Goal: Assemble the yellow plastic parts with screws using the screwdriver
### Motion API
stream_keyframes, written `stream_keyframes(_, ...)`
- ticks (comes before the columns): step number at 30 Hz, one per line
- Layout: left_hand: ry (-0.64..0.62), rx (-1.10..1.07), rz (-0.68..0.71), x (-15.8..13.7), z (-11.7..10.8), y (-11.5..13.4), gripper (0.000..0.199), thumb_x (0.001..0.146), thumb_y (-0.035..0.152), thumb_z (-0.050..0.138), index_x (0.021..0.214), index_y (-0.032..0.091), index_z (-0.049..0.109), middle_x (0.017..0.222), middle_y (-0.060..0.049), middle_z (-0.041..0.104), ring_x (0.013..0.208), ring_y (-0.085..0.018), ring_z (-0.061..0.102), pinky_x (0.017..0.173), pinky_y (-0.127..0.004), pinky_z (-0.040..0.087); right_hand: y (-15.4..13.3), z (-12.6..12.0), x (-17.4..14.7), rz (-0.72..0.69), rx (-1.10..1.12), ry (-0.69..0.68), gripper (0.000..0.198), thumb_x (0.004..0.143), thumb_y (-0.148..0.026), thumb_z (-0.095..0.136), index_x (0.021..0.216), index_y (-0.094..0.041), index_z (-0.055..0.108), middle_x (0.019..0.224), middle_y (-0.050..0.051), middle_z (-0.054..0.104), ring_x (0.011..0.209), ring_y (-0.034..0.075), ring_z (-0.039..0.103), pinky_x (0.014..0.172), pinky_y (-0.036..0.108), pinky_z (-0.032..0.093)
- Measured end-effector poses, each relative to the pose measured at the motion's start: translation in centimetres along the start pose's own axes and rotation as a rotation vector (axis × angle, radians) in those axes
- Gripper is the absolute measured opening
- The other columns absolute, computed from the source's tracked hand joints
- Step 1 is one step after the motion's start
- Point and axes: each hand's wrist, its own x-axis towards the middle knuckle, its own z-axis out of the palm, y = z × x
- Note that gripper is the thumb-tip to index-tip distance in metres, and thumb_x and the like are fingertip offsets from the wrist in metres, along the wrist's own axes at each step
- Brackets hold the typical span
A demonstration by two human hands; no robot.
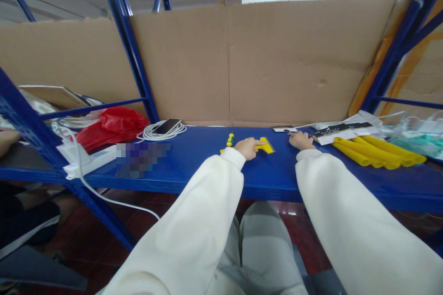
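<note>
My left hand (247, 148) is closed around the handle of a yellow scraper (266, 146), whose wide head points right over the blue shelf (207, 166). Just beyond that wrist lies a small yellow and green screwdriver-like tool (230, 139), its thin end toward the cardboard. My right hand (302, 140) rests on the shelf with its fingers curled in; what they hold is too small to make out. Close to it are a small black and white card (284, 129) and a larger black and white printed package (342, 132).
Several yellow tubes (377, 152) lie at the right, beside greenish clear plastic (418, 140). At left are a coiled white cable (162, 130) with a phone (168, 126) on it, a red bag (114, 126) and a white power strip (93, 163). Cardboard (277, 60) stands behind. Another person's hand (7, 142) shows far left.
</note>
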Motion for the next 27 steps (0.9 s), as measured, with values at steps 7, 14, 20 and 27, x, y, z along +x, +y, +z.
stream_keyframes(7, 0.018, -0.002, 0.015, 0.1, 0.1, -0.1, 0.051, 0.092, 0.021, 0.054, 0.142, 0.036, 0.054, 0.129, -0.004, 0.063, 0.121, -0.023, 0.060, 0.103, -0.030, 0.046, -0.1, -0.2, 0.3, -0.038, -0.015, -0.016, 0.054, 0.094, -0.026, 0.031, 0.142, -0.025, 0.055, 0.150, 0.016, 0.044, 0.137, 0.037, 0.037, 0.109, 0.063, 0.027)
stream_keyframes(14, 0.031, -0.009, 0.017, 0.2, 0.4, -0.3, 0.051, 0.092, 0.022, 0.054, 0.141, 0.037, 0.055, 0.126, -0.004, 0.065, 0.118, -0.023, 0.061, 0.101, -0.029, 0.046, -0.3, -0.4, 0.2, -0.025, -0.042, -0.037, 0.054, 0.095, -0.028, 0.029, 0.145, -0.026, 0.052, 0.155, 0.013, 0.039, 0.140, 0.036, 0.033, 0.111, 0.062, 0.026)
stream_keyframes(20, 0.035, -0.009, 0.015, 0.1, 0.3, -0.1, 0.051, 0.092, 0.021, 0.055, 0.142, 0.036, 0.054, 0.126, -0.005, 0.064, 0.119, -0.024, 0.061, 0.102, -0.031, 0.047, -0.8, -1.2, 0.1, -0.084, -0.051, 0.048, 0.039, 0.091, -0.025, 0.043, 0.118, -0.020, 0.071, 0.138, 0.018, 0.054, 0.133, 0.037, 0.042, 0.106, 0.059, 0.035)
stream_keyframes(27, 0.041, -0.028, 0.029, 0.1, 0.2, -0.2, 0.050, 0.091, 0.020, 0.058, 0.138, 0.037, 0.058, 0.122, -0.004, 0.066, 0.117, -0.023, 0.062, 0.102, -0.029, 0.046, -1.7, -1.8, 0.7, -0.069, -0.003, -0.062, 0.020, 0.078, -0.025, 0.065, 0.093, -0.018, 0.077, 0.105, 0.016, 0.071, 0.114, 0.034, 0.060, 0.096, 0.049, 0.046)
